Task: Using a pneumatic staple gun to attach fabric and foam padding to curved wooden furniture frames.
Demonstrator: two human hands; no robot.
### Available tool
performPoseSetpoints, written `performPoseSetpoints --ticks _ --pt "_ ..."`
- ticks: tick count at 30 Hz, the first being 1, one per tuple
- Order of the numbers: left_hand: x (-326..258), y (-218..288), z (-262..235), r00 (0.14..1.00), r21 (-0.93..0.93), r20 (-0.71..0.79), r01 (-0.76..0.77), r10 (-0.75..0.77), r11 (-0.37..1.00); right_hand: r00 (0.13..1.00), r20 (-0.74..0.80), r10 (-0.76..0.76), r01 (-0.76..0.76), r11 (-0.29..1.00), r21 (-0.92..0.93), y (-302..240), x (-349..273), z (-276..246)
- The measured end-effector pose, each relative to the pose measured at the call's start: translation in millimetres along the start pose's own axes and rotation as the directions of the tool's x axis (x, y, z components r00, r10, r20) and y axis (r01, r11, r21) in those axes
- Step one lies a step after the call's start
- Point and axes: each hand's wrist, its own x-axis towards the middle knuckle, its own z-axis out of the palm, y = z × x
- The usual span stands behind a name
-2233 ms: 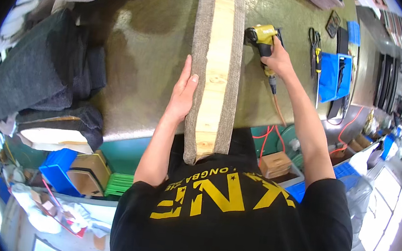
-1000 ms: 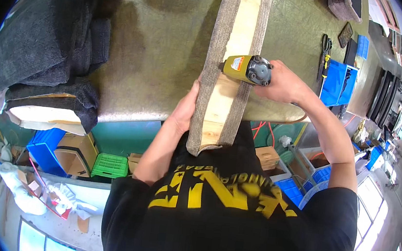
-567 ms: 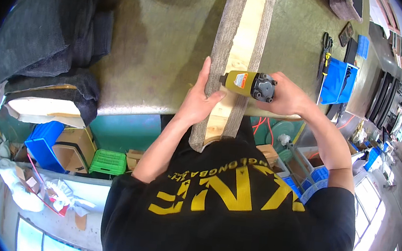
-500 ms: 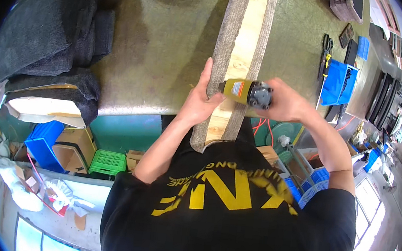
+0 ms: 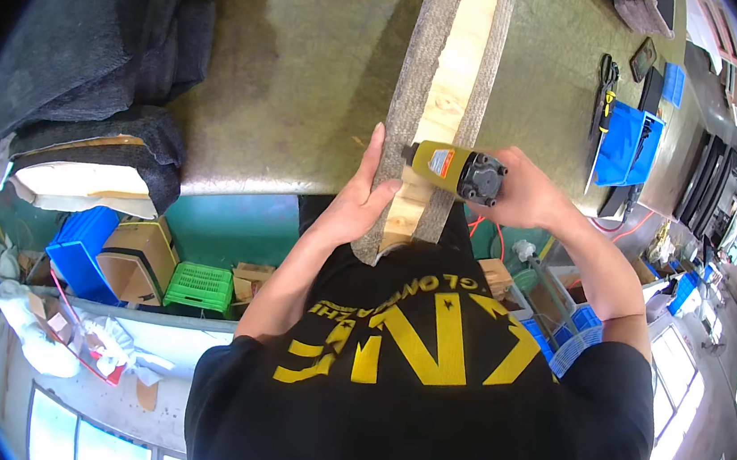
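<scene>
A long wooden board point(image 5: 452, 86), partly wrapped in grey-brown woven fabric point(image 5: 406, 99), runs away from my body, its near end against my shirt. Bare wood shows between the fabric's two folded edges. My left hand point(image 5: 355, 202) grips the board's left side, thumb on the folded fabric and fingers along the outer edge. In my right hand point(image 5: 523, 192) is a yellow-green staple gun point(image 5: 447, 168) with a black cap. It lies across the board, its nose over the left fabric strip just beyond my left thumb. Whether the nose touches the fabric I cannot tell.
Dark fabric point(image 5: 73, 46) is piled on the table point(image 5: 285, 86) at left, above a fabric-covered piece point(image 5: 86, 178). At right lie scissors point(image 5: 606, 84), a yellow-black knife point(image 5: 607, 111), a phone point(image 5: 643, 59) and a blue bin point(image 5: 620, 147). A green crate point(image 5: 199, 288) sits below the table.
The staple gun has turned slightly and its cap end has moved a little nearer me. My left thumb has drawn back slightly from its nose. The board's near end has shifted slightly away from me.
</scene>
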Motion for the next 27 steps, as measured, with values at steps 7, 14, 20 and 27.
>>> performPoseSetpoints --ticks 7,14,20,27 --pt "1 10 4 0.999 -0.072 -0.007 0.048 -0.048 0.996 0.998 0.037 -0.048 0.05 0.998 -0.049 -7 -9 17" --pt "0 9 0 0.995 -0.092 0.081 0.058 -0.051 0.994 0.993 0.094 -0.064 0.07 0.996 -0.062 -2 -15 32" --pt "-3 14 -17 0.959 -0.404 0.268 0.194 -0.087 0.894 0.991 0.08 -0.103 0.108 0.992 -0.07 -2 -23 43" --pt "0 -4 -1 0.981 -0.629 0.11 0.193 -0.16 0.753 0.993 0.032 -0.118 0.119 0.992 -0.037 13 -36 46"
